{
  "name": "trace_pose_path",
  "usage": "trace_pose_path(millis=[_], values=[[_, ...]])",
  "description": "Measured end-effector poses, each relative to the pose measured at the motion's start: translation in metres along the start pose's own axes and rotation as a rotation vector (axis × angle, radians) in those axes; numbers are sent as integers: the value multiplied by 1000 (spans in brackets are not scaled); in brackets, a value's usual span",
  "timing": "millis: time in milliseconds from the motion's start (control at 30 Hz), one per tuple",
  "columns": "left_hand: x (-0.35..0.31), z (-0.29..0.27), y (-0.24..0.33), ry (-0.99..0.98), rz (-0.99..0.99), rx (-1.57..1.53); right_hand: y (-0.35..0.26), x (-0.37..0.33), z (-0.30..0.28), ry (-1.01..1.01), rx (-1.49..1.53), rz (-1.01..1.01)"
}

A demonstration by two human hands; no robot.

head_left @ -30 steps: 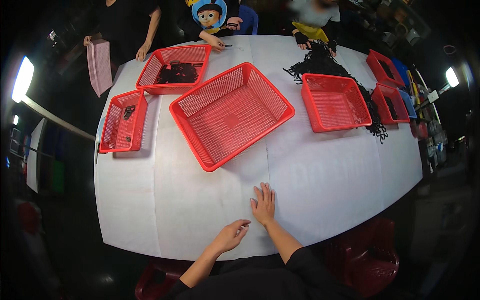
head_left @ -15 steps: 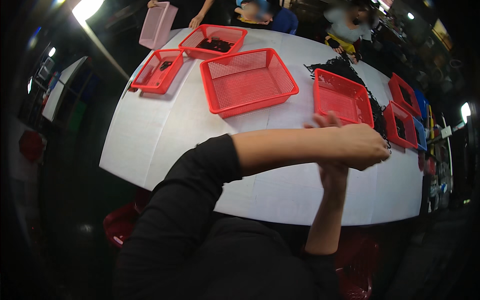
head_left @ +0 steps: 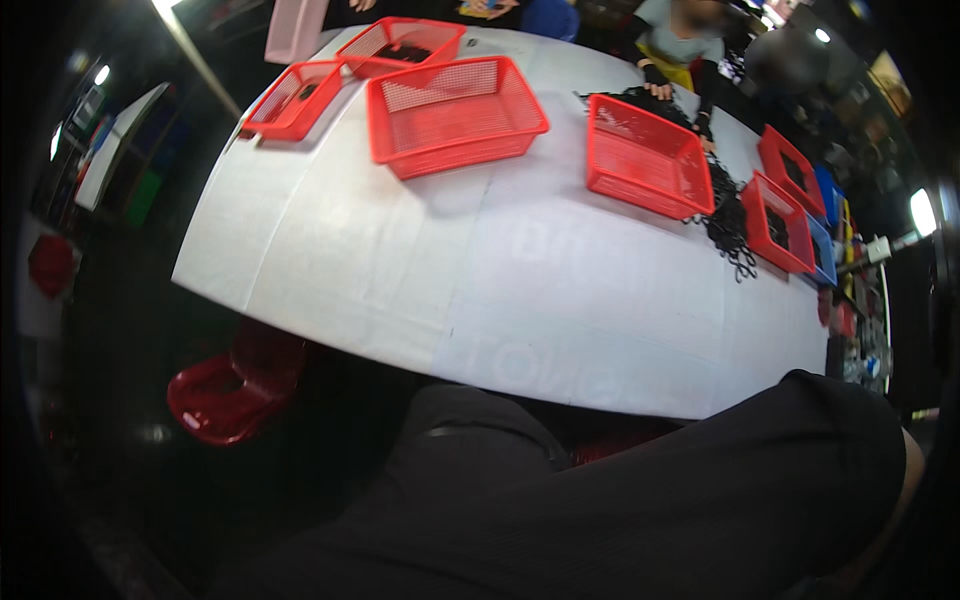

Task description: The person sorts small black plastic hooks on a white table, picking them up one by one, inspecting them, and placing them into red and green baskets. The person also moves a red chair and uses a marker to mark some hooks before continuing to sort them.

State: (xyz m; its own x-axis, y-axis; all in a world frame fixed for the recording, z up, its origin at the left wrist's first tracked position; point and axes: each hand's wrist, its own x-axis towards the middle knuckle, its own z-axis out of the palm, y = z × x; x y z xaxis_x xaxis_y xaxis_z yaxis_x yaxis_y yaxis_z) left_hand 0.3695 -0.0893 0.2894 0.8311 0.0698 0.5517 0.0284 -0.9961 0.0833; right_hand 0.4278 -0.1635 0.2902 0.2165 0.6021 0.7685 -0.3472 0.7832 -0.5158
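Observation:
Neither of my hands shows; only a strip of bare arm (head_left: pixel 908 490) appears at the lower right, below my dark sleeve (head_left: pixel 800 440). Nearest my side of the white table (head_left: pixel 560 310) are two red mesh baskets. The larger basket (head_left: pixel 455 115) stands left of the middle, with nothing visible inside. To its right, a second red basket (head_left: pixel 650 155) sits beside a tangled heap of black looped pieces (head_left: pixel 735 235). Across the table, another person's hand (head_left: pixel 658 90) rests at the far end of that heap.
Small red baskets (head_left: pixel 765 222) with black pieces and a blue one (head_left: pixel 822 250) line the right edge. At the far left stand two more red baskets (head_left: pixel 400 40) holding black pieces, and a pink basket (head_left: pixel 295 28). A red chair (head_left: pixel 235 390) is at my left.
Both my hands were together over the table's right side, the left forearm crossing the right; now they are out of view. The view has shifted, so the baskets appear higher.

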Motion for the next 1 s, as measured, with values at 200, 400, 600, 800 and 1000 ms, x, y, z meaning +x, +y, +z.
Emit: trace_pose_path(millis=[200, 400, 600, 800, 1000], values=[[45, 45, 67, -25, -4, -67, -68, -17, -22, 93, -95, -15], [62, 64, 116, 39, -84, -124, -113, -32, -23, 197, -222, 52], [6, 37, 110, 367, -287, -36, -46, -80, -22, 261, -712, 302], [-205, 69, -222, 95, -461, 49, -12, -189, -16, 447, -1319, 365], [-445, 101, -355, -344, -1063, 481, 28, -225, 24, 579, -1341, 602]])
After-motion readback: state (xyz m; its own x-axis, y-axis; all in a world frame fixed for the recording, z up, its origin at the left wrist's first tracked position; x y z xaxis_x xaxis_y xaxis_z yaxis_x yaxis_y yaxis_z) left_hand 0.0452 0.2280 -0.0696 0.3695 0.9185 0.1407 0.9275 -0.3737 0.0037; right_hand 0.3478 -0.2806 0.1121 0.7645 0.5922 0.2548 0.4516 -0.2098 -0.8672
